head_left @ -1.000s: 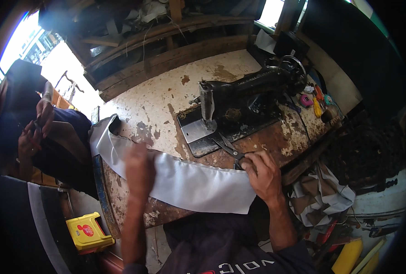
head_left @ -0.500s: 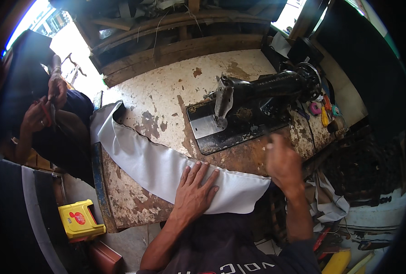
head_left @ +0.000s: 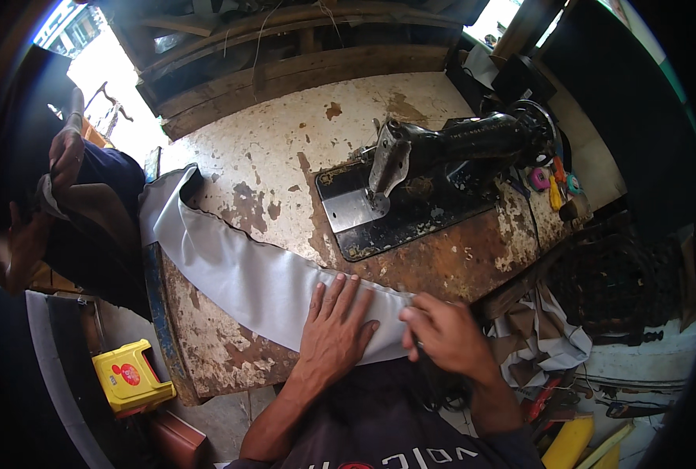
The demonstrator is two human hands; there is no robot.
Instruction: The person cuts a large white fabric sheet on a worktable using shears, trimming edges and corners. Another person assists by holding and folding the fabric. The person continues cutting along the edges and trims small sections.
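A long strip of silvery-grey material (head_left: 231, 262) with a dark edge along its far side lies across the worn table, its far left end folded over. Flat on its near right part rests my left hand (head_left: 336, 324), fingers stretched out and pressing it down. My right hand (head_left: 446, 336) is closed over the strip's right end, close to the seamed edge. Something thin and dark shows under its fingers, too hidden to name. Beyond both hands stands a black sewing machine (head_left: 457, 152), its metal plate apart from the strip.
The table (head_left: 246, 164) has peeling paint. A pink tape measure (head_left: 539, 179) and small tools lie right of the machine. At the left, another person's hand (head_left: 66, 156) holds dark cloth. A yellow plastic container (head_left: 129, 379) stands below the table's left edge; crumpled material (head_left: 551, 336) lies at right.
My right hand has come down and left from beside the machine onto the strip's right end. My left hand stays flat on the material. The other person's hands have shifted.
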